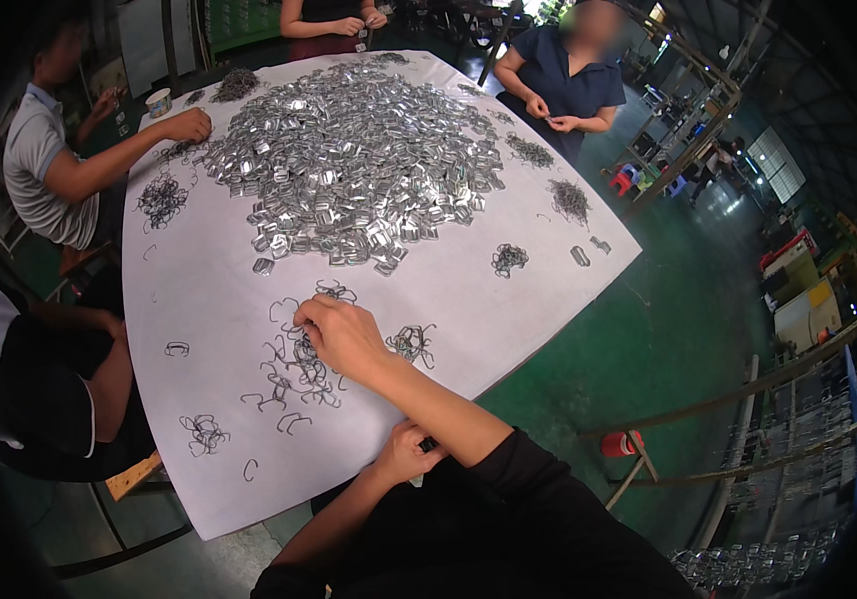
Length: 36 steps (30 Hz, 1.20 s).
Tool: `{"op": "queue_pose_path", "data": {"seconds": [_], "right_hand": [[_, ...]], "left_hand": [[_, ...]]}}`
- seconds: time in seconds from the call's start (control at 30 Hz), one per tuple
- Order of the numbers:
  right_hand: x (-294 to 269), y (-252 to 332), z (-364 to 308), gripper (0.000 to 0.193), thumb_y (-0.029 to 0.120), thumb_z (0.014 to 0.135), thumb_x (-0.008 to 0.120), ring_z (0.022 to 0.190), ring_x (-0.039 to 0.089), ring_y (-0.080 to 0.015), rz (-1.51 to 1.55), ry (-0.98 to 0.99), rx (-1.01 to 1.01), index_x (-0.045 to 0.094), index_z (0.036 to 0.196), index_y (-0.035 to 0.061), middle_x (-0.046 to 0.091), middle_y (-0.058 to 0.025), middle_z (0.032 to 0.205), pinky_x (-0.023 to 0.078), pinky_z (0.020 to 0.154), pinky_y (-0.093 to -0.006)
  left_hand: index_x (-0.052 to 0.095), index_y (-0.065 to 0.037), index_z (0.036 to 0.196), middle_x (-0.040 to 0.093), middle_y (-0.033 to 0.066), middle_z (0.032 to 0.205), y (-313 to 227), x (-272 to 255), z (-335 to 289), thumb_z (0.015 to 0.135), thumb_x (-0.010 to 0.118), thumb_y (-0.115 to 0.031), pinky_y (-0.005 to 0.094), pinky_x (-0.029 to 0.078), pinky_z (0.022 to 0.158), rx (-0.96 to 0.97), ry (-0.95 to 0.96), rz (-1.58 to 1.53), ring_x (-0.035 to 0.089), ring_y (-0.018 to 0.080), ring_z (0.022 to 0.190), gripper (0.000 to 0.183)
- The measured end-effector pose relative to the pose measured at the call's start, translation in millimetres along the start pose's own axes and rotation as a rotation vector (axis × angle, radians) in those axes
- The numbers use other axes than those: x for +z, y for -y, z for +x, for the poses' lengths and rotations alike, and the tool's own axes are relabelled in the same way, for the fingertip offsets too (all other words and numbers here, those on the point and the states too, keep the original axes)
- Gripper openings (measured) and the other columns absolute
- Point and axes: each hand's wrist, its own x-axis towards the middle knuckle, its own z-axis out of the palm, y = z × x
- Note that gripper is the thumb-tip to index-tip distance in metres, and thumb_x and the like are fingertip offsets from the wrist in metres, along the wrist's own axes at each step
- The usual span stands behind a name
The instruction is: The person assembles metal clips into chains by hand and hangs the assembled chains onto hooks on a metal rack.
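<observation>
head view: poising right hand over scattered bent-wire hooks on the white table, nearer than the heap of silver metal buckles.
holding fingertips close together, cannot tell if on a hook; curling left hand round a small dark object by the table edge.

We log the wire hooks as dark grey against a white tabletop with a faint lilac cast. We note the heaped metal pieces as bright silver, speckled with white glints and darker grey. The small piece in the left hand reads near-black; the wearer's sleeve is black. Around these we record a green floor, red bucket, navy shirt, pale grey shirt and black-and-white cap.
</observation>
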Motion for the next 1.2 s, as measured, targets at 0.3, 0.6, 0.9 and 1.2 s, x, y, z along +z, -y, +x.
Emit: {"op": "queue_pose_path", "data": {"seconds": [0.3, 0.6, 0.9, 1.2], "right_hand": [[1.3, -0.9, 0.1, 0.012, 0.000, 0.076, 0.058, 0.073, 0.062, -0.0284, -0.002, 0.003, 0.000, 0.062, 0.086, 0.0059, 0.062, -0.0065, 0.084, 0.050, 0.063, -0.0388], [2.9, -2.3, 0.1, 0.012, 0.001, 0.076, 0.059, 0.073, 0.062, -0.0285, -0.003, 0.008, -0.005, 0.063, 0.085, 0.0065, 0.063, -0.0061, 0.084, 0.050, 0.063, -0.0388], [9.8, -12.1, -2.1, 0.009, 0.005, 0.080, 0.059, 0.072, 0.063, -0.0279, 0.002, -0.013, -0.020, 0.064, 0.086, 0.0067, 0.065, -0.0064, 0.084, 0.051, 0.062, -0.0376], [9.2, -8.1, -0.3, 0.009, 0.006, 0.082, 0.056, 0.072, 0.062, -0.0291, 0.019, -0.010, -0.031, 0.063, 0.087, 0.0059, 0.064, -0.0086, 0.084, 0.049, 0.062, -0.0393]], "left_hand": [[0.065, -0.005, 0.093, 0.065, 0.0106, 0.089, 2.4, 0.5, -0.6, 0.071, 0.075, -0.009, 0.0345, 0.050, 0.074, 0.013, 0.001, 0.010, 0.063, 0.0264, 0.085, 0.025], [0.064, -0.001, 0.092, 0.066, 0.0128, 0.092, -1.0, -1.1, 0.4, 0.066, 0.070, 0.000, 0.0324, 0.050, 0.075, 0.031, 0.000, 0.030, 0.064, 0.0266, 0.087, 0.026], [0.065, -0.001, 0.089, 0.067, 0.0125, 0.090, -2.2, 0.9, 2.4, 0.065, 0.070, 0.000, 0.0328, 0.050, 0.074, 0.062, -0.021, 0.010, 0.065, 0.0268, 0.085, 0.024], [0.064, 0.000, 0.089, 0.067, 0.0122, 0.089, -3.0, -2.5, 3.1, 0.066, 0.068, 0.000, 0.0324, 0.050, 0.075, 0.041, -0.006, 0.030, 0.065, 0.0268, 0.085, 0.024]]}}
